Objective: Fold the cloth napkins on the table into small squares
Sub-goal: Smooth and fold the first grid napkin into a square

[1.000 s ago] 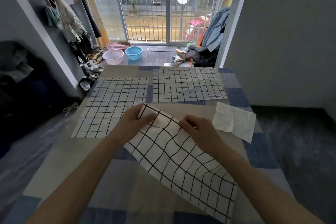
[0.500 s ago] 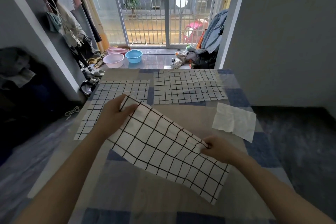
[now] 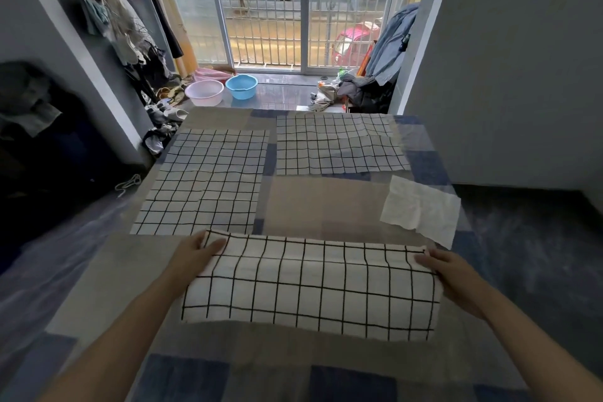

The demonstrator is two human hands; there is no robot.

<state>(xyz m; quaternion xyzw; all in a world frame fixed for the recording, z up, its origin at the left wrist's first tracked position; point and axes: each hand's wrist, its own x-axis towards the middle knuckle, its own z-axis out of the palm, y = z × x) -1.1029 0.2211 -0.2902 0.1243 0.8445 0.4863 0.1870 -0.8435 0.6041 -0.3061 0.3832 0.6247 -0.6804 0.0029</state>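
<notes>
A white napkin with a black grid is stretched wide and level in front of me, low over the near part of the table. My left hand pinches its far left corner. My right hand grips its far right corner. Two more grid napkins lie flat farther back: one at the left and one at the back right. A plain white cloth lies crumpled near the right edge.
The table wears a beige and blue patchwork cover. Beyond its far edge stand a pink basin and a blue basin on the floor by a barred glass door. Clothes hang on the left wall.
My hands have drawn apart along the napkin's far edge. The napkin has swung from a diagonal to square in front of me and is stretched flat.
</notes>
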